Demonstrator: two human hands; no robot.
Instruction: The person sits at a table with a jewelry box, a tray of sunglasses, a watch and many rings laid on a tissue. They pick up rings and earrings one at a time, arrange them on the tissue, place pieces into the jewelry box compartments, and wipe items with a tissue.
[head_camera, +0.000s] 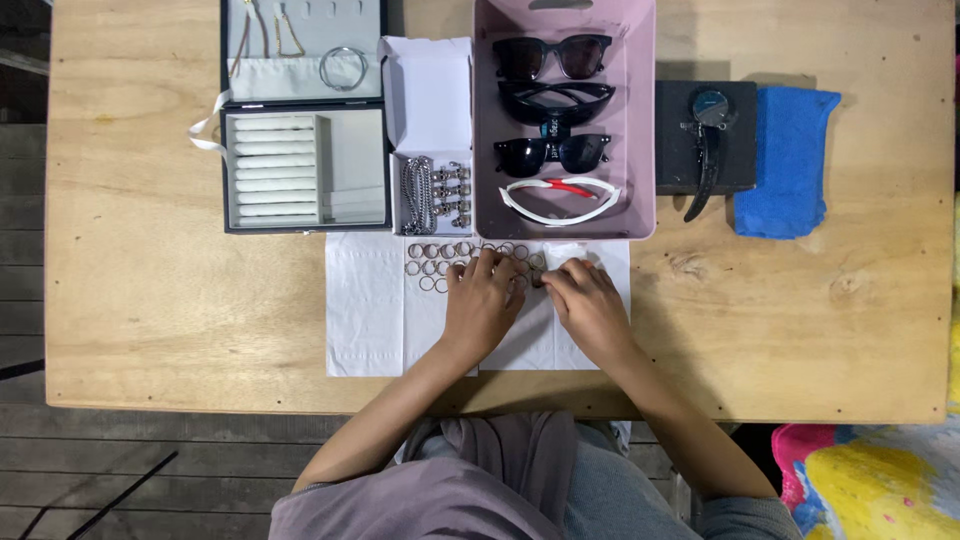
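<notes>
- Head view, looking straight down: both hands sit on a white cloth (365, 310) laid on the wooden table (150, 300), right in a scatter of small metal rings (428, 268).
- Left hand (482, 305) lies palm down, fingers loosely spread over the rings, fingertips touching a few of them.
- Right hand (590, 305) has its fingers curled together, looks like it's pinching one ring near the middle of the cloth, but it's too small to be sure.
- Progress, my guess: barely started. The open jewellery box (305, 165) just behind the cloth has white ring rolls that look bare, and most rings are loose on the cloth.
- The rings look silvery, thin, roughly in rows along the cloth's far edge.
- Other stuff: a small white box (430, 90) with chains, a pink tray (485, 150) holding four pairs of sunglasses (552, 55), a wristwatch (708, 130) on a dark stand, and a blue cloth (790, 160) beside it.
</notes>
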